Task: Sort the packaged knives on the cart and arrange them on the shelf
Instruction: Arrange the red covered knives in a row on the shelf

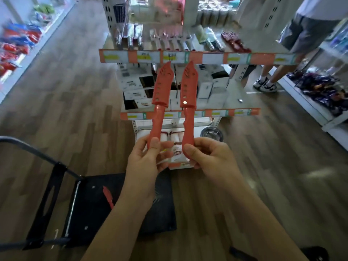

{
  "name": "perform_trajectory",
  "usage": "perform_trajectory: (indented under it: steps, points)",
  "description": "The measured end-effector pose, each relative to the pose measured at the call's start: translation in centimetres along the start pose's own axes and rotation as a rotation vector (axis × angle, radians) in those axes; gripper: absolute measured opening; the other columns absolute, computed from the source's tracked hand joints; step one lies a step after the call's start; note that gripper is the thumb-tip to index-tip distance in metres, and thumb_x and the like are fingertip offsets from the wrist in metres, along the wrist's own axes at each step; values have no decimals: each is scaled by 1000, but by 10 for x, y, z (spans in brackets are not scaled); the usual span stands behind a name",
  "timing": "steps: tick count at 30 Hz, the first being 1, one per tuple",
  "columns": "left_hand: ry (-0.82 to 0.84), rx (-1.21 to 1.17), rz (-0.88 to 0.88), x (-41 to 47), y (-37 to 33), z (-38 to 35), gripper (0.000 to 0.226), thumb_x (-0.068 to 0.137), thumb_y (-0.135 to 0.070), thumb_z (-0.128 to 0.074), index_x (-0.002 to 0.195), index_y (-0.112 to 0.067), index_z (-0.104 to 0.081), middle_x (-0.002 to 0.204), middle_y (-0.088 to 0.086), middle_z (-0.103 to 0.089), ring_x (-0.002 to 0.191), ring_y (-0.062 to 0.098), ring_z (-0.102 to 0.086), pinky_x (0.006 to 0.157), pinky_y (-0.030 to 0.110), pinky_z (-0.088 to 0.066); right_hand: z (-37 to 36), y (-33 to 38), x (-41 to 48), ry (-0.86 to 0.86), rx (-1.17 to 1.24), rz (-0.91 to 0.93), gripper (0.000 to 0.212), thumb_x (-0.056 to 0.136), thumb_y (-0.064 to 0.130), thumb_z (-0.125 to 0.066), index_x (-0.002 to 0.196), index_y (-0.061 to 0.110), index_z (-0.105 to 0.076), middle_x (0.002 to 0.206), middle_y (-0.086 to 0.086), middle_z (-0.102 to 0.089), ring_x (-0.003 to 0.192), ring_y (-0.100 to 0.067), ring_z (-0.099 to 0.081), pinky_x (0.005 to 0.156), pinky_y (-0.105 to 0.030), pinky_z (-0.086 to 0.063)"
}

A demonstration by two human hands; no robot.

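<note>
Red plastic knives, two of them, stood upright at the centre of the frame, one in each of the person's hands, side by side with a narrow gap between them. The left knife (160, 102) was pinched at the bottom of its handle by the left hand (148, 157), thumb in front and fingers behind; the right knife (188, 102) was held the same way by the right hand (209, 157). Both hands were closed on the handle ends and sat close together without touching, just below the middle of the frame. Each blade was covered by a matching red sheath with small holes, pointing up toward the upper shelf (188, 57), whose orange and white price strip ran across the upper middle of the frame with other knives laid out on it. Judging by the look, these knives were light and stiff, with smooth plastic that could slip in a loose pinch; the handle was the safe place to grip, since a sheath might slide off if pulled. A third red knife (108, 196) lay on the black deck of the cart (131, 213) in the lower left, below the left forearm and well apart from both hands. A lower shelf (239, 98) of white boxes sat behind the held knives. Another person's legs (273, 76) stood at the upper right.
</note>
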State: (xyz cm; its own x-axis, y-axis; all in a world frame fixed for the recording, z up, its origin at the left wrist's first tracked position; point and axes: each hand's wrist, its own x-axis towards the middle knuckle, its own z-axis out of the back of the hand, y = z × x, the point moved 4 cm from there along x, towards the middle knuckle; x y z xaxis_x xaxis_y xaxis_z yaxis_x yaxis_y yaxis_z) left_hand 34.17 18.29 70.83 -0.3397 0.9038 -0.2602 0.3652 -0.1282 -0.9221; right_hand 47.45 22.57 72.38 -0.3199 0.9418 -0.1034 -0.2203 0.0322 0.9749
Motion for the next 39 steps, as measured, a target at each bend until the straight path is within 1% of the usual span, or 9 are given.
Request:
perform_trajectory:
  steps: [5, 9, 13, 18, 23, 28, 33, 36, 39]
  points:
    - [41, 42, 1, 8, -9, -20, 15, 95, -24, -43, 96, -23, -58, 70, -7, -71, 60, 3, -65, 45, 13, -47, 22, 10, 7, -50, 13, 24, 15, 85, 20, -62, 77, 32, -60, 69, 13, -65, 56, 5, -60, 54, -7, -48]
    - [75, 74, 25, 23, -6, -30, 15, 95, -25, -43, 97, -24, -58, 69, -10, -72, 62, 2, -66, 46, 12, -47, 33, 11, 22, -79, -20, -3, 14, 84, 25, -61, 78, 36, -57, 73, 16, -65, 58, 7, -61, 56, -8, -50]
    - [121, 91, 56, 49, -8, -44, 16, 94, -27, -44, 102, -24, -57, 75, -8, -72, 71, 9, -66, 56, 21, -48, 42, 8, 42, -159, -17, -34, 14, 83, 27, -62, 76, 38, -57, 73, 16, -66, 59, 4, -63, 59, -12, -53]
    - [194, 78, 37, 86, -23, -70, 14, 95, -25, -43, 92, -26, -56, 68, -10, -71, 59, 3, -64, 48, 15, -48, 60, 15, 75, -230, 1, -51, 16, 85, 24, -61, 75, 36, -56, 70, 15, -63, 53, 10, -59, 51, -6, -47]
    - [221, 51, 52, 123, -33, -102, 14, 94, -27, -43, 96, -25, -57, 76, -7, -72, 66, 6, -65, 53, 18, -49, 87, 20, 114, -266, -9, -27, 7, 84, 23, -64, 79, 28, -62, 70, 9, -66, 52, 5, -59, 50, -9, -47]
    - [207, 32, 29, 171, -38, -150, 13, 93, -28, -45, 93, -25, -57, 71, -10, -72, 70, 10, -66, 59, 23, -49, 132, 23, 170, -272, -1, -46, 1, 84, 24, -64, 83, 25, -64, 75, 4, -69, 64, -4, -63, 63, -20, -53]
    - [155, -25, 17, 224, -40, -212, 13, 94, -24, -44, 95, -21, -57, 68, -7, -72, 56, 5, -64, 44, 16, -47, 191, 24, 236, -242, -29, -26, 8, 83, 22, -65, 77, 26, -64, 63, 8, -64, 49, 4, -56, 49, -10, -44]
    - [100, -42, 34, 253, -38, -248, 12, 94, -25, -45, 91, -24, -56, 65, -9, -72, 55, 4, -63, 45, 17, -46, 227, 24, 276, -220, -85, -41, 11, 84, 22, -64, 73, 23, -65, 59, 8, -62, 49, 1, -55, 50, -17, -45]
    - [76, -52, 52, 278, -37, -281, 12, 93, -29, -46, 96, -23, -56, 67, -12, -72, 55, 0, -64, 47, 15, -47, 263, 24, 309, -219, -162, -53, 16, 85, 22, -64, 69, 19, -65, 60, -1, -62, 54, -10, -55, 50, -22, -44]
